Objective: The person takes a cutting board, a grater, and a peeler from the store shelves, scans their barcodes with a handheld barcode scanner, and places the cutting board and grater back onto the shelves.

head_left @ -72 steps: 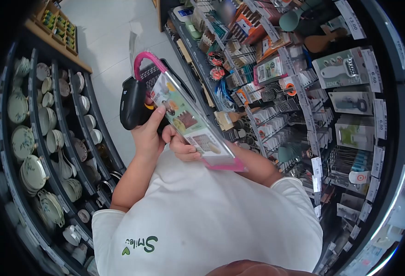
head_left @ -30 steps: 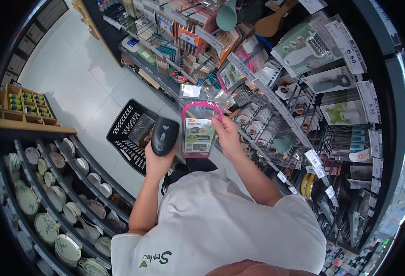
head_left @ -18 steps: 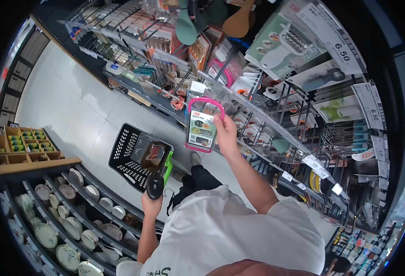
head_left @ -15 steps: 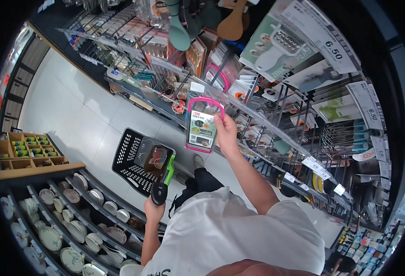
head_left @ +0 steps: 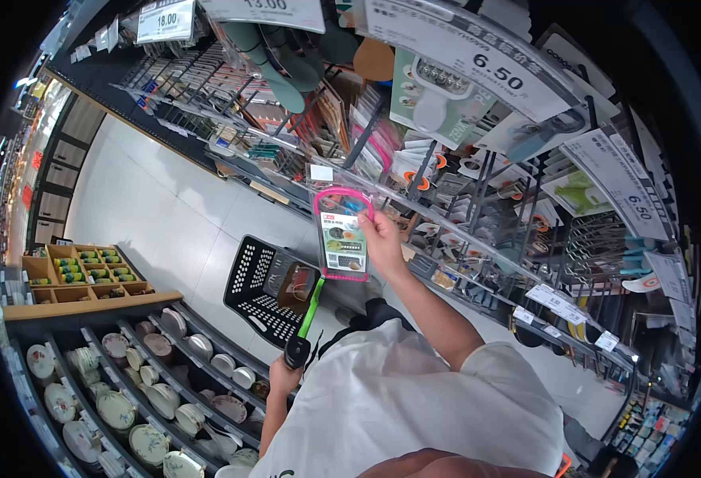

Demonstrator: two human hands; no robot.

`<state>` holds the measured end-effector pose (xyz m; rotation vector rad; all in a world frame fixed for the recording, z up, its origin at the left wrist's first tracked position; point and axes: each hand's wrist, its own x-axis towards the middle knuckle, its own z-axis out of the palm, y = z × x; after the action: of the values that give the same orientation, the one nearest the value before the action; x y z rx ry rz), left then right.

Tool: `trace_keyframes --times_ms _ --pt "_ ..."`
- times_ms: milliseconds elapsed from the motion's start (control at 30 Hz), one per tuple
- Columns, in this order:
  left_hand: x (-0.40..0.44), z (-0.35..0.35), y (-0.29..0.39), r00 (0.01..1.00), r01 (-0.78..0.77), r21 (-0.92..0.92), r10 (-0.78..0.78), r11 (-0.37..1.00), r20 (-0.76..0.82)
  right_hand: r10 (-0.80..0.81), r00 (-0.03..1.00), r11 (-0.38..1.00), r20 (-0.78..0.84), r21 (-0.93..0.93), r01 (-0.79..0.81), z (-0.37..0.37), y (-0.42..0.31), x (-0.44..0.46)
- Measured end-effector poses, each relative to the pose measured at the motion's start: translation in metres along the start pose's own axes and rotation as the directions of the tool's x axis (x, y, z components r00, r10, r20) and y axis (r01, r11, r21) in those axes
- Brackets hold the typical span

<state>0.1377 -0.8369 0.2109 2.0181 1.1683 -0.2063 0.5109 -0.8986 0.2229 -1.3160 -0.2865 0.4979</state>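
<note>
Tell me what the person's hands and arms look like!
The left hand and right hand are bare, with no gloves. No watch or bracelet shows. The right sleeve is short, loose and white; the left sleeve is hard to make out.

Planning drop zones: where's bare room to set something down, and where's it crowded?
Bare tiled floor, bordered by the wooden compartment tray, the black basket and the tool rack. Crowded: the rack's packed hooks and the closely stocked dish shelves. The pink-rimmed package in the right hand blocks the view beside the basket.
</note>
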Motion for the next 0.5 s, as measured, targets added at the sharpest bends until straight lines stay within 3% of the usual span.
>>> trace_keyframes --times_ms 100,133,233,367,500 --pt "-0.004 0.005 -0.009 0.996 0.088 0.067 -0.09 0.994 0.022 -0.039 0.999 0.999 0.021 -0.02 0.04 0.001 -0.009 0.001" --pt "-0.009 0.004 -0.01 0.986 0.155 0.021 -0.156 0.988 0.066 -0.058 0.998 0.998 0.018 -0.024 0.058 0.0 -0.01 0.001" --pt "-0.017 0.029 -0.055 0.993 0.117 -0.061 -0.118 0.991 -0.022 -0.031 0.999 1.0 0.021 -0.002 0.031 -0.005 -0.008 0.009" --pt "-0.036 0.061 -0.117 0.955 0.276 -0.195 -0.291 0.941 -0.052 -0.061 0.997 0.998 -0.042 -0.001 0.061 -0.011 -0.001 0.014" --pt "-0.062 0.06 -0.145 0.946 0.304 -0.212 -0.321 0.929 -0.05 -0.06 0.997 0.998 0.055 0.031 0.058 -0.011 -0.017 0.011"
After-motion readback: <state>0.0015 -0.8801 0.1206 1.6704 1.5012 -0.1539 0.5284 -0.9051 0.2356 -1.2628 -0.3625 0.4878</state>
